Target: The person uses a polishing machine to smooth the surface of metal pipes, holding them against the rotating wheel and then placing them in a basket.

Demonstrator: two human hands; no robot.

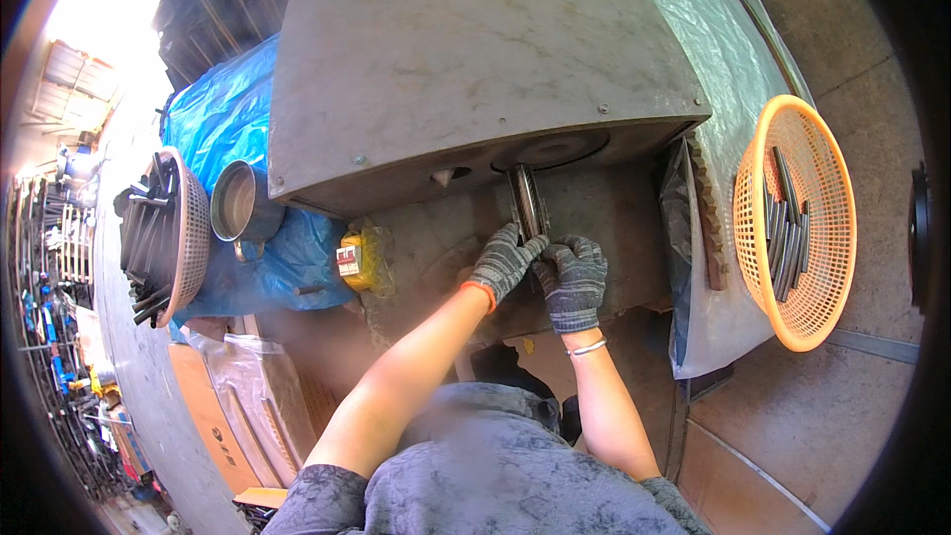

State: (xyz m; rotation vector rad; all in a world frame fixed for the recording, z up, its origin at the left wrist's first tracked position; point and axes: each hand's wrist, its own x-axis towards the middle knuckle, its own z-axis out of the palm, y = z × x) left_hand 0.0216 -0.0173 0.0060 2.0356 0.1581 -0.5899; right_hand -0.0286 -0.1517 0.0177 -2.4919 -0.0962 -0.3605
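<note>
Touching the shiny metal cylinder (528, 200) under the grey metal housing (485, 50) with my grey-striped-gloved left hand (507, 260) — right hand (577, 282) curled alongside, both grips unclear. Dark rods (149, 238) fill the pale plastic basket (195, 238), fewer in the orange one (802, 322) — can't tell which are done.

"Legible markings?"

"None that can be read with certainty. Two marked surfaces noted."

"First location?"

"Eight o'clock from the middle of the view, low down: a brown cardboard panel (204, 411). It bears dark print (225, 444), a small roundish emblem with what appear to be characters below it. Too small and slanted to make out."

"Second?"

"Nearer the middle, close to nine o'clock: a yellow box (370, 272). On its face, towards nine o'clock, sits a red-and-white patch (348, 260)."

"Label or switch face?"

"Cannot be determined. Any lettering on it is too small to tell."
</note>
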